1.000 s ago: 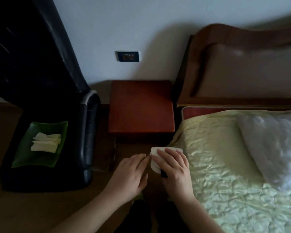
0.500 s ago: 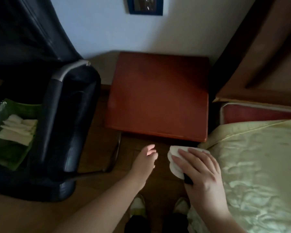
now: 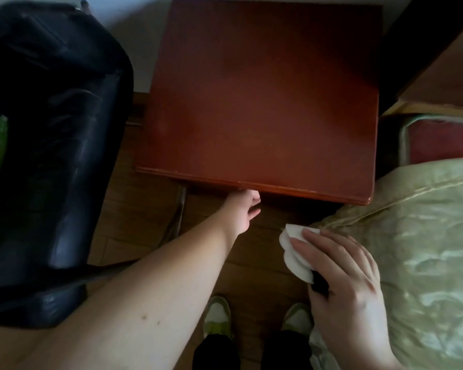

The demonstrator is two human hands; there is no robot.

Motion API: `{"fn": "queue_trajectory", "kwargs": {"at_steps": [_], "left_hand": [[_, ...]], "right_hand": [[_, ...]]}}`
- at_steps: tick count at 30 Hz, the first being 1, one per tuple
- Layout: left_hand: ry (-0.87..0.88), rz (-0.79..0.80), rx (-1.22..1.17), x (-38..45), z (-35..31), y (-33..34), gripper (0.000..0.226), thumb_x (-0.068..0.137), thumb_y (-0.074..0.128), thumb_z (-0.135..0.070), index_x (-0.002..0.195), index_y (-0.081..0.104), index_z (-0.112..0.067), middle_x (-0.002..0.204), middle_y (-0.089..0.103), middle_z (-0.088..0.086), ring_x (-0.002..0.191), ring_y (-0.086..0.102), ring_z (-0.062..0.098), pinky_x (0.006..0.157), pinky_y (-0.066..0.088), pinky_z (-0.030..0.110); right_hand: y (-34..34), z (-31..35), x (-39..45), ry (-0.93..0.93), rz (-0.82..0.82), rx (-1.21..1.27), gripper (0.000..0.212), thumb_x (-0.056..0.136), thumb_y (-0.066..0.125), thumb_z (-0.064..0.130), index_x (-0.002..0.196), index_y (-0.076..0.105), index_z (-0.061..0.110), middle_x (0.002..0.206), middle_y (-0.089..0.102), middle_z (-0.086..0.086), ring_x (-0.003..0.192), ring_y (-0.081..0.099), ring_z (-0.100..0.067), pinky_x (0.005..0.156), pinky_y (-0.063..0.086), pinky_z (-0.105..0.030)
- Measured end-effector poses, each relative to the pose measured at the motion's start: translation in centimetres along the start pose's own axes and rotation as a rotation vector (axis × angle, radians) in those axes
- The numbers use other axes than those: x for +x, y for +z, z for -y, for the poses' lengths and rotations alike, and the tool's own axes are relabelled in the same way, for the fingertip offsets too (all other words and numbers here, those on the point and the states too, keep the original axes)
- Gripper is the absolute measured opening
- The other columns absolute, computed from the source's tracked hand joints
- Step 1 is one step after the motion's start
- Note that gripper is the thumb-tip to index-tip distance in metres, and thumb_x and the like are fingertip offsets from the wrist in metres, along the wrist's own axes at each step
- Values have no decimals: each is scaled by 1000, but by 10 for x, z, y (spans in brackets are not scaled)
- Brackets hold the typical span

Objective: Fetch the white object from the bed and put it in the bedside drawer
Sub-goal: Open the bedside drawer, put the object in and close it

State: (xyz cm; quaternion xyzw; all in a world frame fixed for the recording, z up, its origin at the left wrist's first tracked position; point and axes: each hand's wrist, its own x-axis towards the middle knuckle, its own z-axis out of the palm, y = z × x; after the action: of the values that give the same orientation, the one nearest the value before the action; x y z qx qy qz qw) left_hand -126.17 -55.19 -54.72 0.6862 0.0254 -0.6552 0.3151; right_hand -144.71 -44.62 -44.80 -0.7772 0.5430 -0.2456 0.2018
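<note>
1. Right hand point(image 3: 342, 279): closed around the small white, soft-looking, layered pad-like object point(image 3: 294, 249), fingers laid over its top face, thumb hidden beneath; something small and dark showing at the lower end of the grip, identity not clear.
2. White object: held in the air above the wooden floor point(image 3: 145, 198), just beside the corner of the bed with its pale green quilted satin cover point(image 3: 425, 236), near the front edge of the cabinet; not yet in any drawer.
3. Handling, judged from appearance: light, limp, easily creased or dropped if pinched at one edge; not fragile, not slippery. Best kept flat between fingers and thumb across its middle, all layers caught together.
4. Left hand point(image 3: 242, 210): reaching under the front lip of the reddish-brown polished wooden bedside cabinet point(image 3: 265, 102), fingertips hidden below the worktop edge; whether curled on a drawer pull cannot be told.
5. Drawer: front hidden beneath the overhanging top; open or closed not visible. Probable step in hand: pulling it out.
6. Surroundings: black glossy leather armchair point(image 3: 51, 129) to the left of the cabinet, white-and-green shoes point(image 3: 217, 315) below.
</note>
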Motion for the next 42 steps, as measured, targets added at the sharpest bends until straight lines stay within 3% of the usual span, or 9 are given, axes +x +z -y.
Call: {"fn": "queue_trajectory", "kwargs": {"at_steps": [3, 6, 8, 11, 18, 26, 32, 38, 42], "left_hand": [[-22, 41, -136, -3, -3, 4, 28, 94, 42, 7, 118, 54, -3, 127, 56, 13, 119, 56, 21, 94, 48, 36], [-46, -26, -140, -1, 0, 6, 24, 93, 38, 7, 99, 56, -7, 125, 59, 10, 111, 60, 20, 97, 47, 39], [-51, -54, -107, 0, 3, 9, 31, 94, 33, 6, 109, 54, -11, 119, 61, 6, 98, 64, 15, 88, 49, 37], [-75, -99, -87, -1, 16, 7, 44, 94, 30, 7, 121, 50, -21, 104, 60, 2, 87, 64, 14, 78, 49, 36], [-151, -180, -107, -15, 78, -16, 25, 96, 32, -1, 107, 51, -13, 98, 59, 4, 79, 63, 15, 66, 47, 33], [-154, -133, -46, -25, 101, -41, 24, 89, 38, 4, 89, 51, -16, 90, 62, 4, 81, 66, 18, 68, 47, 35], [-169, -112, -22, -21, 98, -48, 22, 90, 40, 3, 92, 54, -13, 98, 67, 6, 86, 68, 20, 69, 50, 37], [-163, -99, 1, -21, 100, -50, 23, 88, 40, 5, 93, 54, -13, 100, 67, 7, 87, 68, 20, 71, 50, 36], [-160, -96, -5, -22, 101, -53, 24, 88, 39, 5, 93, 55, -13, 99, 66, 7, 90, 67, 21, 78, 50, 38]], "right_hand": [[-5, -3, -4, 32, 22, 0, 49, 68, 53, 3, 111, 72, 17, 121, 65, 1, 117, 55, -21, 99, 40, -52], [-5, -7, -5, 85, 31, -13, 59, 58, 74, -13, 109, 73, 15, 119, 66, 0, 116, 54, -22, 98, 41, -55], [-4, -9, -2, 170, 18, -4, 69, 50, 82, -16, 111, 72, 15, 119, 66, 0, 117, 55, -24, 102, 37, -54], [-3, -8, 2, 268, -32, 3, 67, 56, 81, -14, 115, 69, 15, 120, 65, 3, 118, 54, -26, 103, 35, -56], [3, -4, 15, 230, 7, 81, 52, 71, 64, 9, 122, 62, 20, 125, 58, 12, 118, 49, -14, 102, 28, -30], [49, -23, 25, 137, 237, -120, 67, 71, 73, 0, 132, 57, 25, 127, 51, -7, 116, 46, -30, 101, 31, -45], [73, -36, 38, 146, 213, -265, 53, 70, 77, 4, 116, 68, 28, 101, 55, -9, 90, 50, -32, 76, 43, -44], [91, -46, 61, -57, 332, -190, 39, 72, 66, -5, 101, 76, 20, 104, 65, -9, 96, 56, -35, 80, 48, -46], [93, -59, 67, 13, 343, -320, 33, 82, 57, 7, 107, 74, 21, 112, 61, -13, 104, 53, -40, 85, 43, -49]]}}
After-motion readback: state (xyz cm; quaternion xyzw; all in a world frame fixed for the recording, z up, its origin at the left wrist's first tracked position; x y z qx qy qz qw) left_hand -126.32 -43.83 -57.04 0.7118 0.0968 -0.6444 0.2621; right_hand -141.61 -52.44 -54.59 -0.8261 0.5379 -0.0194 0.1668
